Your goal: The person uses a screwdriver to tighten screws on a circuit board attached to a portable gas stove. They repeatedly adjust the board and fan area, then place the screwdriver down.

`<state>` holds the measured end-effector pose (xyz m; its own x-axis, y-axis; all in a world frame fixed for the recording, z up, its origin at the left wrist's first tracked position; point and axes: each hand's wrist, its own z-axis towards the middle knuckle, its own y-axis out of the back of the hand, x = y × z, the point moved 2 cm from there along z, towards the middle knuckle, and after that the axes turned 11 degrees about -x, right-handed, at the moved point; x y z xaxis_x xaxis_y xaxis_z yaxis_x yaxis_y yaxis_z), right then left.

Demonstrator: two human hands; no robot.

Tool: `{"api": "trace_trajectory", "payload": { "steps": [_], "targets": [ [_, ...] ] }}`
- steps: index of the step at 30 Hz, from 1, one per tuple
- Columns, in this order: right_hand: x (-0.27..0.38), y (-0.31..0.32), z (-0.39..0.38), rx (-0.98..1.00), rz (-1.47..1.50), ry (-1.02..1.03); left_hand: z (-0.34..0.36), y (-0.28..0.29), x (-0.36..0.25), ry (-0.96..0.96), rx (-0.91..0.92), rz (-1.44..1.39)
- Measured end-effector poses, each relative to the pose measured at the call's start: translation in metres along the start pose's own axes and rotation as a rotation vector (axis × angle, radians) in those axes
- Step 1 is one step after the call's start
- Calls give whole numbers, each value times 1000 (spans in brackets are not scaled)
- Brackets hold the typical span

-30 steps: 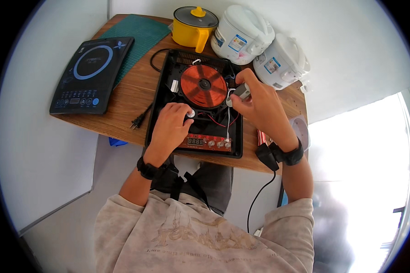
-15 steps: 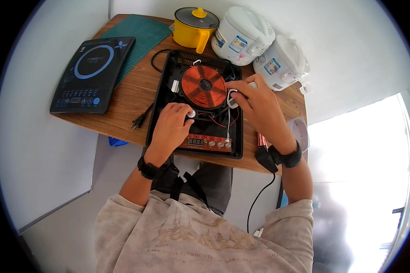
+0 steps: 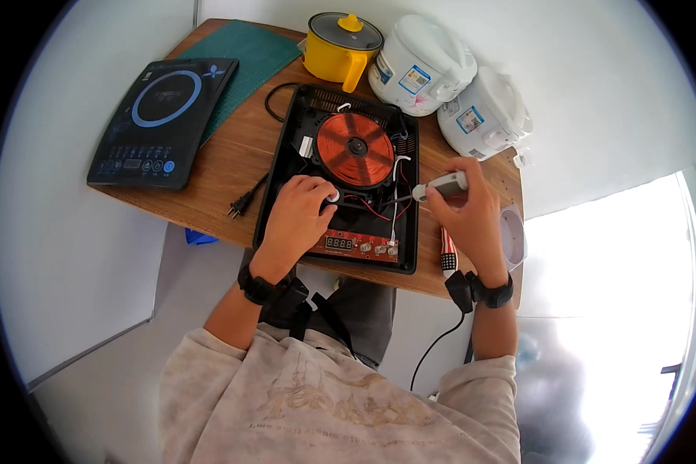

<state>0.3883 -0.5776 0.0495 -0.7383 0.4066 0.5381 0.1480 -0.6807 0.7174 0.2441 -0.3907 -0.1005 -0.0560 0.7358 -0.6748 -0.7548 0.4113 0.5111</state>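
Observation:
An opened induction cooker's black base [image 3: 414,240] lies in front of me, its copper-coloured coil [image 3: 352,147] exposed. My right hand [image 3: 475,216], to the right of the base, is closed around the grey handle of a screwdriver [image 3: 445,186]. The dark shaft points left over the base, below the coil; its tip is hard to make out. My left hand [image 3: 295,216] rests over the base's left side, finger and thumb closed at a small round whitish piece [image 3: 332,196]. A white wire [image 3: 395,201] runs down to the red control board [image 3: 356,246], past thin red wires [image 3: 375,210].
A black glass cooktop panel [image 3: 162,131] lies at left, partly on a green cutting mat [image 3: 247,58]. A yellow pot [image 3: 332,62] and two white rice cookers [image 3: 421,69] [image 3: 483,116] stand behind. A plug [image 3: 240,207], a striped handle [image 3: 448,251] and a clear container [image 3: 512,236] lie nearby.
My right hand has drawn back from the white wire beside the coil, moving right and nearer to me with the screwdriver. My left hand stays at the small round piece.

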Motion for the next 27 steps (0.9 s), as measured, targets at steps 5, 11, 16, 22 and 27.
{"api": "trace_trajectory", "payload": {
  "steps": [5,11,16,22,27],
  "targets": [
    [-5,-5,-12,-132,109,74,0,0,2,-1,17,7],
    [-9,-10,-14,-106,137,107,1,1,2,-13,20,14],
    [-9,-10,-14,-83,157,132,1,1,0,-7,25,22],
    [-8,-11,-17,-60,184,90,1,0,2,-11,21,16],
    [-9,-11,-18,-82,158,130,1,1,0,-2,34,10]
  ]
}}
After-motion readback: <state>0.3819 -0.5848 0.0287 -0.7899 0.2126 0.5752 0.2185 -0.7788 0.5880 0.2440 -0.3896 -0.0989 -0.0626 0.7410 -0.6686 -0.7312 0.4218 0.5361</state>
